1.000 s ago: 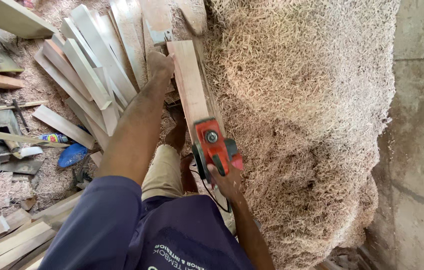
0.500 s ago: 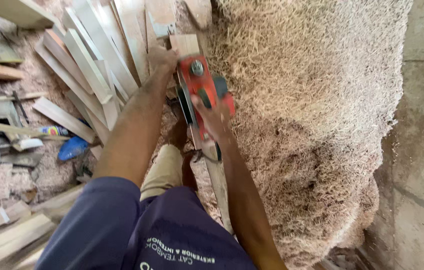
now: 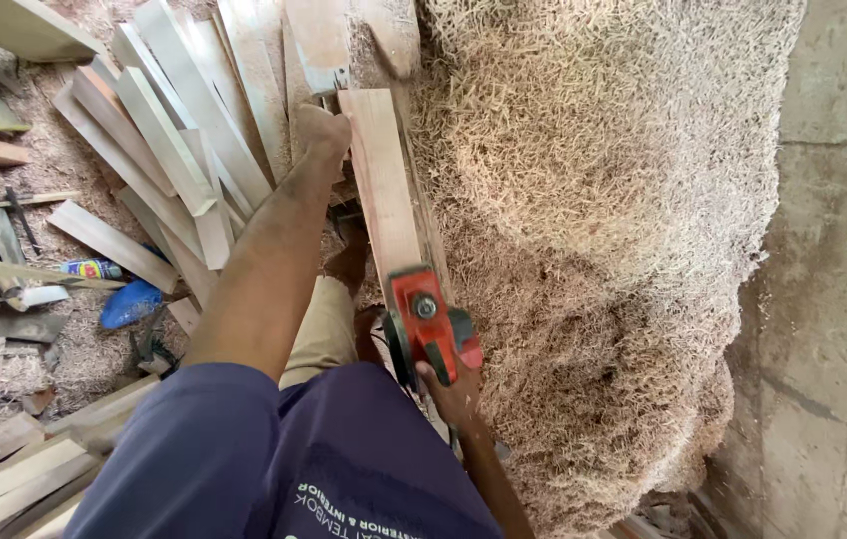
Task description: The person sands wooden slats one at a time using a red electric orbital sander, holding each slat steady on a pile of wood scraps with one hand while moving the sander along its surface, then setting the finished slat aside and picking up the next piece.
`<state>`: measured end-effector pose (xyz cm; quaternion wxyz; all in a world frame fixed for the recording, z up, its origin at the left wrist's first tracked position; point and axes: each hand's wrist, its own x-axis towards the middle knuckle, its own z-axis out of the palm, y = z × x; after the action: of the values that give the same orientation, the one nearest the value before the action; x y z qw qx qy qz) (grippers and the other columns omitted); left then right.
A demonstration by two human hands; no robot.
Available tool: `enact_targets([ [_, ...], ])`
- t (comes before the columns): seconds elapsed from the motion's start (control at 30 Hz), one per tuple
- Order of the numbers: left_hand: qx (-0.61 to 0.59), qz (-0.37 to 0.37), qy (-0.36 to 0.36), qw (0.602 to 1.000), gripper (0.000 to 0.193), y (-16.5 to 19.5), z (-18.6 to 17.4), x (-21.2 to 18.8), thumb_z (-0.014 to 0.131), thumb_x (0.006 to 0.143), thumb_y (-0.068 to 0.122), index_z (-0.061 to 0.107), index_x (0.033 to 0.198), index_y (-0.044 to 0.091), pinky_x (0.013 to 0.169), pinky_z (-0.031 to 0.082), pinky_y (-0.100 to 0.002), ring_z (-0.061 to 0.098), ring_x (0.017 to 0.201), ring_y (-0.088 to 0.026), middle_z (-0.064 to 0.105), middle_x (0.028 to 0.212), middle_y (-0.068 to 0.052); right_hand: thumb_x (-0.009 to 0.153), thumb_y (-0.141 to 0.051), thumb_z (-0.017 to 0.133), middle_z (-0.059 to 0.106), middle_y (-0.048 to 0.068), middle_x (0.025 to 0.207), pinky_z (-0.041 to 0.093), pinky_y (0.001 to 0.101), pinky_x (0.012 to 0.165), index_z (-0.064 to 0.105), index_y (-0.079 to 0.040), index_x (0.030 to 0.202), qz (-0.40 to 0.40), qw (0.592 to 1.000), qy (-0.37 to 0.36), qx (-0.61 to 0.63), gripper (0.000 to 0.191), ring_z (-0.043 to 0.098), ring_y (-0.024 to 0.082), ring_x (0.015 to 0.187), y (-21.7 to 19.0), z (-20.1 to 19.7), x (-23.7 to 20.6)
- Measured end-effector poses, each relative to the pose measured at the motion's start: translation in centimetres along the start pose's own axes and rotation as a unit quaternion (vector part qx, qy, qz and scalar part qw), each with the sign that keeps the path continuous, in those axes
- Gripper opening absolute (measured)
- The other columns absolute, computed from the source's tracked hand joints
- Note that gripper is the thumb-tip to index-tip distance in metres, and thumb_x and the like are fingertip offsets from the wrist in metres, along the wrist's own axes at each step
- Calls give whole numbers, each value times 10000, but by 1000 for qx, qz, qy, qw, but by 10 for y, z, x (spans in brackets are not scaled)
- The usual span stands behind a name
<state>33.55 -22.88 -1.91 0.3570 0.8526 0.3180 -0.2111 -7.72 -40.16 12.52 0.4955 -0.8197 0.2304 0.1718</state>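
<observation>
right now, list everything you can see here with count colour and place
plank: one, pale reddish wood, centre, running away from the person
power planer: one, red and black, on the near end of the plank
wood shavings heap: one large pile, tan, right of the plank
cut boards: many, pale, fanned out upper left
offcuts: several, pale, lower left corner
spray can: one, blue and yellow, lying at left
blue object: one, beside the can, kind unclear
concrete floor: grey, far right
left hand: pressing the plank's far end
right hand: gripping the planer
</observation>
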Motion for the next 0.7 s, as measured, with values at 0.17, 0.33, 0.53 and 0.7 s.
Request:
enact_targets([
  [0.17, -9, -35, -71, 997, 393, 11, -13, -13, 835, 858, 227, 703, 1041, -95, 853, 613, -427, 748, 1038, -336, 740, 1120, -272, 869, -555, 715, 663, 81, 608, 531, 383, 534, 695, -10, 988, 161, 975, -62, 136, 558, 665, 189, 557, -33, 10, 42],
  [0.33, -73, -58, -60, 994, 274, 15, -15, -18, 743, 845, 67, 621, 1053, -62, 731, 643, -345, 755, 919, -270, 687, 1075, -190, 888, -642, 690, 646, 18, 665, 546, 344, 537, 719, -59, 973, 104, 991, -30, 83, 590, 656, 149, 596, -63, 23, 91],
  [0.53, 9, -5, -16, 1000, 398, 9, -13, -14, 850, 809, 242, 688, 1004, -65, 759, 598, -390, 712, 900, -297, 712, 1027, -236, 848, -760, 682, 676, 85, 743, 516, 402, 559, 692, -25, 1102, 36, 999, 9, -34, 778, 641, 231, 634, -82, 45, 190],
  [0.7, -15, -21, -27, 999, 332, 11, -20, -24, 760, 848, 253, 731, 1042, -15, 718, 591, -416, 750, 876, -303, 760, 1016, -220, 898, -471, 593, 688, 155, 998, 556, 412, 546, 626, -107, 1256, -157, 981, 25, -108, 511, 704, 279, 716, -66, 37, 168],
])
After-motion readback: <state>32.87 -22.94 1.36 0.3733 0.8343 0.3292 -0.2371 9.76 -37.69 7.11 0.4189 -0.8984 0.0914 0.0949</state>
